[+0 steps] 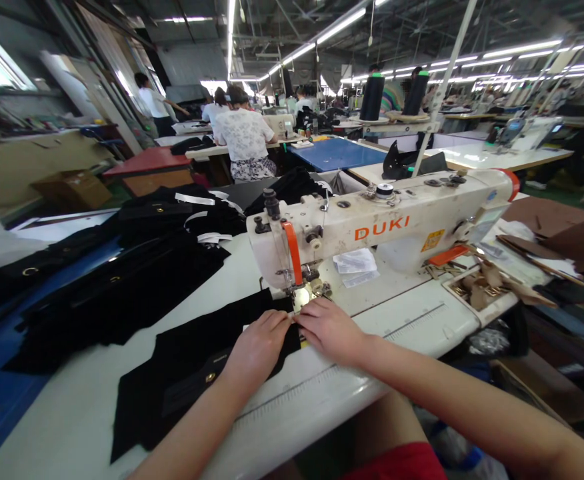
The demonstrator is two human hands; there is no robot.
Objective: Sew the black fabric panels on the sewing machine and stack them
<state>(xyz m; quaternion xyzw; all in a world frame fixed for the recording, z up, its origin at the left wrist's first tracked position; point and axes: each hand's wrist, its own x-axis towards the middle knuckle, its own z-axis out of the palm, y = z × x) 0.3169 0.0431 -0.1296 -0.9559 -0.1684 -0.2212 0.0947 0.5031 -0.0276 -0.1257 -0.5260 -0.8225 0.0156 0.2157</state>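
Observation:
A white sewing machine [342, 227] with orange lettering stands on the white table, its lamp lit by the needle. Black fabric [187, 353] with a small gold fitting lies flat to the left of the needle, its right end under my fingers. My left hand [259, 347] rests on that fabric, fingers together and pressed down at its edge. Close beside it, just in front of the needle, my right hand [332, 330] has its fingers bent and closed on the fabric's edge. The fingertips of both hands nearly meet. The exact grip under them is hidden.
Piled black pieces [122, 280] with white strips lie on the left. A tray of scraps [477, 287] is set at the table's right, near brown pieces [562, 233]. White slips [356, 265] lie under the machine arm. People sit at other machines farther back.

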